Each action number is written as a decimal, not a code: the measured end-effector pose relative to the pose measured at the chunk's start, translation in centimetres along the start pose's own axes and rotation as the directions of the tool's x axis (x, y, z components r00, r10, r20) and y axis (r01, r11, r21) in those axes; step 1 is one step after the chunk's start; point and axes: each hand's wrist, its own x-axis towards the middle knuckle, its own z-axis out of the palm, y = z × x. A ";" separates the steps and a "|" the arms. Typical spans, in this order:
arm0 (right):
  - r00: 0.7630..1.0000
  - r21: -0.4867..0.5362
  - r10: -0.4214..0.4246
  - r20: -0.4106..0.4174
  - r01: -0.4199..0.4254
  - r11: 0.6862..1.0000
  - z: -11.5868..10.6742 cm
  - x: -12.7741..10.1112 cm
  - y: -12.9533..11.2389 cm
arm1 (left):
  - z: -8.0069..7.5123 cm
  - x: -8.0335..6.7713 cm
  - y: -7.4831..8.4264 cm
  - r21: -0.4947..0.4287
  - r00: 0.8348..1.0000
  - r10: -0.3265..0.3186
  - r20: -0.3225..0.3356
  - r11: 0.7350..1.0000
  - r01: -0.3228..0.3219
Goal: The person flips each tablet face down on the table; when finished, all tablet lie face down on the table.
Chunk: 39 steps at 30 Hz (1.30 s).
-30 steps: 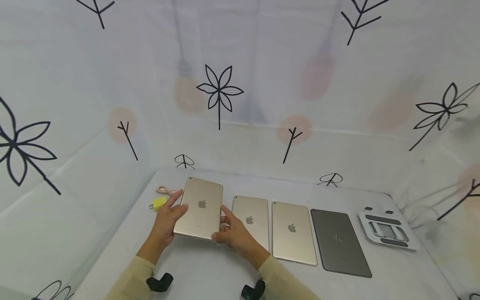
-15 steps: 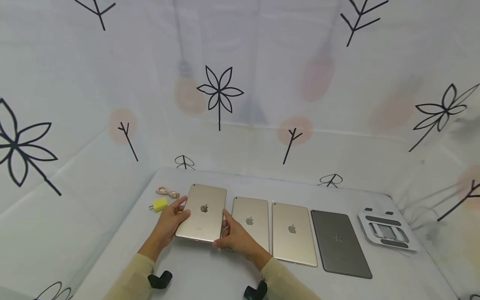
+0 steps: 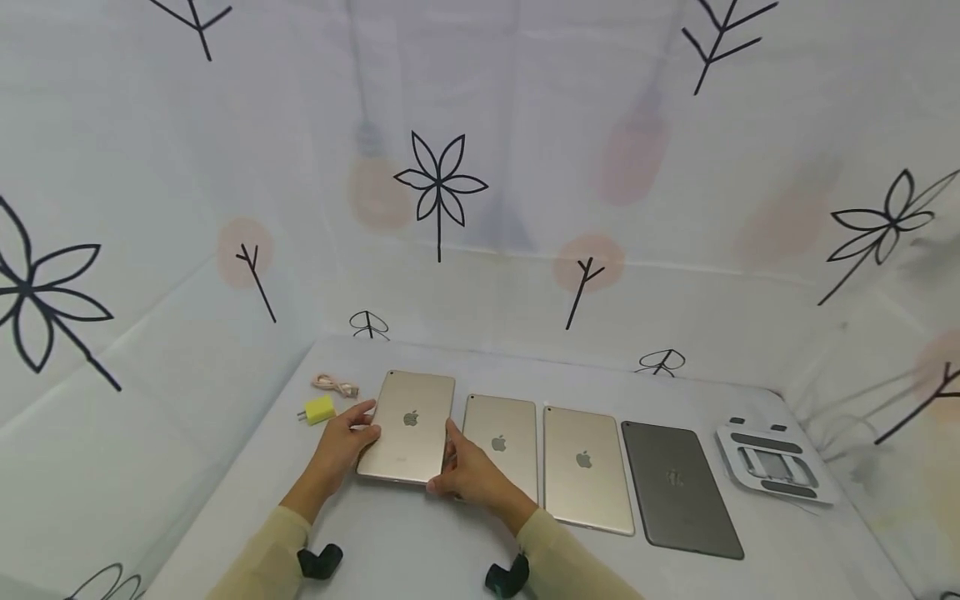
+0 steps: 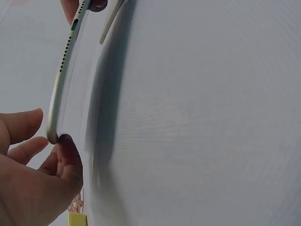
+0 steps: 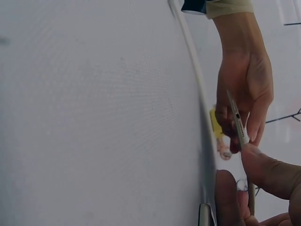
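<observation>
A gold tablet [image 3: 408,450] lies back side up between both hands, a shadow under it in the left wrist view. My left hand [image 3: 337,446] grips its left edge, with the thumb on the back and fingertips beneath. At the lower right corner my right hand [image 3: 476,477] pinches it between thumb and fingers. The tablet's bottom edge [image 4: 61,80], with port and speaker holes, faces me. Just to its right lies a second gold tablet [image 3: 500,421], partly hidden by my right hand. A third gold tablet [image 3: 585,492] and a dark grey tablet [image 3: 678,517] continue the row.
Left of the held tablet are a yellow charger plug [image 3: 320,408] and a coiled pink cable [image 3: 332,384]. A white folding stand [image 3: 772,463] with grey pads lies at the right end of the white table [image 3: 405,550]. Patterned white cloth [image 3: 495,208] walls surround the table.
Both hands have lowered the tablet closer to the table and shifted it slightly right. Its tilt has flattened. The other tablets, plug, cable and stand stay where they were.
</observation>
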 end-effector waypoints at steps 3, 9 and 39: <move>1.000 -0.006 0.006 -0.002 -0.006 1.000 -0.1 0.2 0.0 | 0.0 0.2 -0.2 -0.010 1.000 -0.007 0.001 1.000 0.007; 1.000 0.006 0.014 0.025 -0.014 1.000 -0.2 0.2 -0.2 | 0.1 0.2 -0.6 0.009 1.000 -0.015 0.001 1.000 0.015; 0.997 -0.283 0.081 0.006 -0.076 0.956 1.2 -0.3 -1.6 | 0.1 -0.9 -0.6 0.100 1.000 -0.006 0.012 0.995 0.004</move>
